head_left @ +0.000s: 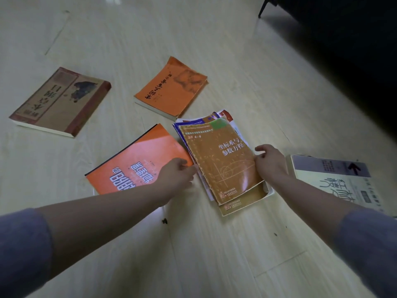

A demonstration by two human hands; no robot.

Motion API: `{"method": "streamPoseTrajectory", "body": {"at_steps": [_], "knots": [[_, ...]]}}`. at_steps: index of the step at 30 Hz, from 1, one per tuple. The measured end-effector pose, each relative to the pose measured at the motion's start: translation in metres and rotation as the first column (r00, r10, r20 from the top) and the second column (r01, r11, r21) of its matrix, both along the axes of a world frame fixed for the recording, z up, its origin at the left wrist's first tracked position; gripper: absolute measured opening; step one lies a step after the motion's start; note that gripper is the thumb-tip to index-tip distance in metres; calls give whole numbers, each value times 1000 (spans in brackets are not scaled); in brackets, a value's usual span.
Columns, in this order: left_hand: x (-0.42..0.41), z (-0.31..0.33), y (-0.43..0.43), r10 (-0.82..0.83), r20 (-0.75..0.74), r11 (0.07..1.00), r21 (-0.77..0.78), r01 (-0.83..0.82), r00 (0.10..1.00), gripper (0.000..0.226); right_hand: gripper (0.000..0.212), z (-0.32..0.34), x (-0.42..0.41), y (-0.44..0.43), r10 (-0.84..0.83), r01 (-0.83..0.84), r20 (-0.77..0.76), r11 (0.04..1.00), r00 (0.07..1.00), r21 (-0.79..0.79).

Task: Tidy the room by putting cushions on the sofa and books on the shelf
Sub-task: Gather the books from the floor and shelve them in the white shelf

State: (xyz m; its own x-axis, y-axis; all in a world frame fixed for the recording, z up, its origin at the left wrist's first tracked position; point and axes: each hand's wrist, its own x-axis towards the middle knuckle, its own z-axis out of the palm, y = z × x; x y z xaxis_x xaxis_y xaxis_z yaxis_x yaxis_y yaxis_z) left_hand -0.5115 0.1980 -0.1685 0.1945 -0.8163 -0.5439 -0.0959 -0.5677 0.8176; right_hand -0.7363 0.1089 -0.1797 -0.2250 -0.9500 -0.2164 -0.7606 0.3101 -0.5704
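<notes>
Pale wood-look floor (214, 244), dim light, books scattered flat on it. A dark piece of furniture (343, 50) fills the upper right, one thin leg (263, 7) visible.

The stack of thin books (221, 160) lies on the floor at centre, edges uneven, with an ochre-covered one on top and blue and white covers poking out at the far end. The right hand (270, 162) is at the stack's right edge, fingers curled onto that edge and thumb lifted. The left hand (178, 175) is at the stack's left edge, fingers bent down against it with the tips hidden, so cannot tell if it actually grips. It also lies over the near corner of the large orange book (137, 164), which sits just beside the stack on the left.

The small orange book (171, 87) is beyond the stack, its near corner almost touching it. The brown book (60, 102) is far left, well apart. The white book (335, 181) is right of the stack, partly under the right forearm. Blue-grey sleeves (23, 244) are pushed up both arms.
</notes>
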Motion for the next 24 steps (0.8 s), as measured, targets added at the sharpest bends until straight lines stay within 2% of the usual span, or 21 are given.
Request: {"method": "streamPoseTrajectory", "body": {"at_steps": [2, 4, 6, 8, 10, 14, 16, 21, 24], "knots": [[-5, 1, -6, -31, 57, 998, -52, 34, 998, 50, 32, -5, 2, -4, 40, -40, -7, 999, 999, -6], [-9, 0, -11, -66, 134, 989, -123, 83, 989, 34, 30, -13, 3, -6, 123, -123, -67, 992, 990, 3], [-12, -4, -16, -50, 184, 984, -159, 80, 982, 20, 31, -20, 5, -4, 183, -186, -142, 983, 973, -6], [-15, -9, -19, -18, 222, 981, -185, 60, 975, 17, 31, -19, 6, 1, 209, -222, -201, 974, 957, -45], [-19, -11, -21, -11, 276, 975, -209, 71, 961, 18, 33, -17, 6, 6, 231, -254, -250, 965, 940, -66], [-23, -13, -21, -82, 359, 961, -218, 169, 930, 38, 35, -15, 5, 15, 313, -336, -333, 942, 889, -14], [-27, -12, -19, -94, 342, 960, -218, 177, 935, 46, 32, -13, 1, 17, 305, -317, -281, 948, 910, 3], [-34, -9, -18, -72, 370, 941, -283, 186, 926, 48, 29, -4, -9, 22, 174, -174, 3, 983, 985, 56], [-39, -7, -15, -89, 328, 949, -260, 180, 940, 48, 9, -3, -19, 30, 134, -137, 55, 989, 989, 56]]}}
